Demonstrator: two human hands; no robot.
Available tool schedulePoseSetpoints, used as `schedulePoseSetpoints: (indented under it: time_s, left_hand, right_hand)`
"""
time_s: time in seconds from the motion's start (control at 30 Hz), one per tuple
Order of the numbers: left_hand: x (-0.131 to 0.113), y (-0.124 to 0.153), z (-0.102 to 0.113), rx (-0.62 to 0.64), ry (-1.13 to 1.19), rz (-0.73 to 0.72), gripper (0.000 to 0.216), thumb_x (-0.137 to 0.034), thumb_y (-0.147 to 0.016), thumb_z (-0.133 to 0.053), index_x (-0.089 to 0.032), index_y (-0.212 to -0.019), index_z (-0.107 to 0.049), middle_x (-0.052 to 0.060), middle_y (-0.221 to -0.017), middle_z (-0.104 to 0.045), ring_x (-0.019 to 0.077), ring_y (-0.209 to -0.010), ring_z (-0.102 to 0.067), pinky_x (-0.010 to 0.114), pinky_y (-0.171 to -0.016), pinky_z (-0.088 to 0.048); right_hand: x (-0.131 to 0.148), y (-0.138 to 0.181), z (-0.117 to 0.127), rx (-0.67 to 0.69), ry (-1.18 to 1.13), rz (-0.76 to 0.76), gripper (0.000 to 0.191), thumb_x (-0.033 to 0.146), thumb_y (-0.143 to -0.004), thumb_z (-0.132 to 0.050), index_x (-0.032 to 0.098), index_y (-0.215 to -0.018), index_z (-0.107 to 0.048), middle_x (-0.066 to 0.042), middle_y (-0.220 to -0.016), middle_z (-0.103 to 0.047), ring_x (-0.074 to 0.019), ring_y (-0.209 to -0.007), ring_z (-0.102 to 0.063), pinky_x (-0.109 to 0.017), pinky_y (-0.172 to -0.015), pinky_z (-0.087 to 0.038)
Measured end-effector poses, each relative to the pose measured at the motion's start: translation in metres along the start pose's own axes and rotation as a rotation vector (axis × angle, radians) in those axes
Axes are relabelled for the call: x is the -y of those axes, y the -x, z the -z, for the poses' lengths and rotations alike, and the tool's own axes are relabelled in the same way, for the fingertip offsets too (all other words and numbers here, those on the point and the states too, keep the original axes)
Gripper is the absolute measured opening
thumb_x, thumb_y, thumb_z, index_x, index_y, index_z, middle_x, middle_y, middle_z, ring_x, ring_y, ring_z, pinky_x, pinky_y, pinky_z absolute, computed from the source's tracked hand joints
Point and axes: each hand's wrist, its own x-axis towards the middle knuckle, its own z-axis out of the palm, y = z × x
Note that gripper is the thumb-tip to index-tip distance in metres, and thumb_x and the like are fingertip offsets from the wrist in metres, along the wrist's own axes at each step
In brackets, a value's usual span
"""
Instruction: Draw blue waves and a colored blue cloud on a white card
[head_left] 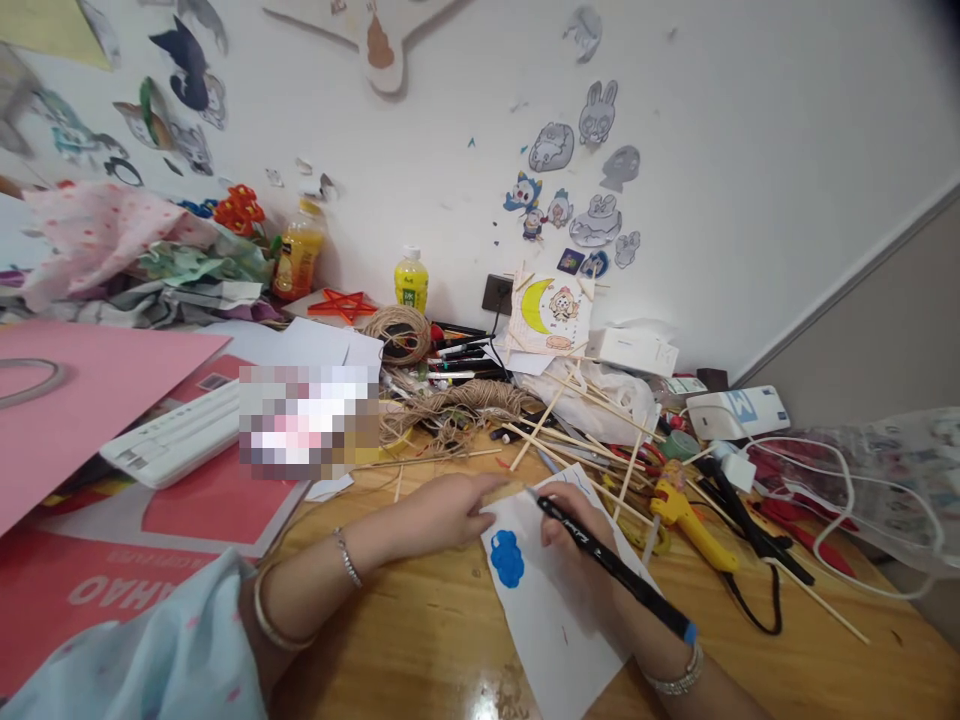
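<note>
A white paper sheet (541, 610) lies on the wooden table (420, 640), with a blue cloud shape (507, 557) coloured on it. My left hand (448, 508) presses flat on the sheet's top left corner, fingers stretched out. My right hand (574, 535) is closed round a black marker pen (613, 566) with a blue end cap. The pen's tip touches the paper near its upper edge. Bracelets sit on both wrists.
Bamboo sticks (559, 440), jute twine (450, 405), pens (457, 352) and a yellow glue gun (686, 520) crowd the table behind the sheet. A white keyboard (169, 435) lies on pink and red card at left. Cables and a charger (739, 468) lie at right. Bottles (411, 280) stand by the wall.
</note>
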Motion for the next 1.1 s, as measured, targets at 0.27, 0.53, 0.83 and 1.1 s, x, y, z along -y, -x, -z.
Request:
schedulePoseSetpoints:
  time_s: [0.27, 0.53, 0.83, 1.1]
  left_hand:
    - [-0.022, 0.003, -0.004, -0.199, 0.182, 0.043, 0.038, -0.044, -0.092, -0.038, -0.016, -0.084, -0.063, 0.003, -0.079, -0.063, 0.0184, -0.074, -0.058, 0.027, -0.067, -0.043]
    - [-0.017, -0.004, -0.042, -0.052, 0.692, 0.148, 0.032, -0.040, -0.078, -0.053, -0.014, -0.096, -0.054, -0.001, -0.068, -0.055, 0.0154, -0.057, -0.056, 0.027, -0.057, -0.047]
    - [-0.011, -0.004, -0.013, -0.316, 0.351, 0.061, 0.027, -0.032, -0.087, -0.044, -0.016, -0.104, -0.058, 0.008, -0.105, -0.064, 0.0230, -0.097, -0.057, 0.034, -0.088, -0.044]
    - [-0.032, 0.010, -0.022, -0.016, 0.078, -0.124, 0.027, -0.031, -0.093, -0.041, -0.020, -0.098, -0.065, 0.002, -0.089, -0.069, 0.0162, -0.077, -0.061, 0.021, -0.068, -0.042]
  right_hand:
    - [-0.003, -0.009, 0.008, -0.257, 0.116, -0.119, 0.052, 0.022, -0.083, -0.048, 0.019, -0.135, -0.048, -0.011, -0.117, -0.066, -0.0250, -0.097, -0.065, -0.039, -0.083, -0.052]
    - [0.013, -0.001, -0.002, -0.212, 0.229, 0.061, 0.069, 0.016, -0.083, -0.044, 0.021, -0.148, -0.023, -0.012, -0.131, -0.056, -0.0204, -0.086, -0.063, -0.036, -0.080, -0.052]
    - [0.004, 0.001, -0.003, -0.134, -0.016, 0.010, 0.023, 0.039, -0.088, -0.050, 0.019, -0.094, -0.061, -0.004, -0.074, -0.065, -0.0185, -0.066, -0.060, -0.028, -0.060, -0.048]
    - [0.018, 0.004, -0.009, 0.069, -0.300, -0.102, 0.035, 0.048, -0.089, -0.048, 0.019, -0.100, -0.063, 0.002, -0.060, -0.057, -0.0142, -0.055, -0.052, -0.027, -0.057, -0.044]
